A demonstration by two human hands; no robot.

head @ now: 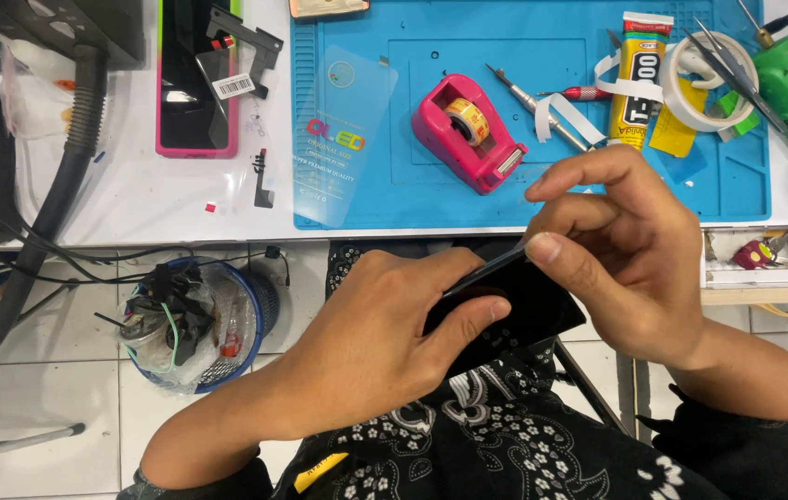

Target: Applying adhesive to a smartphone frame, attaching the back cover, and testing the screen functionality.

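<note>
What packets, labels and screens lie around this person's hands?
Clear film packet: left on blue mat, colourful print.
Yellow glue tube: upper right, red cap.
Barcode sticker: white, on the pink-edged dark screen.
Black phone: between left hand and right hand.

Tape dispenser [466, 131] lies on mat [431, 199], left of glue tube [637, 88].

White worktop [134, 199] under a blue mat [431, 199], above a white tiled floor [60, 380]; blue waste basket [259, 306] below, grey hose [60, 185] at left.
</note>
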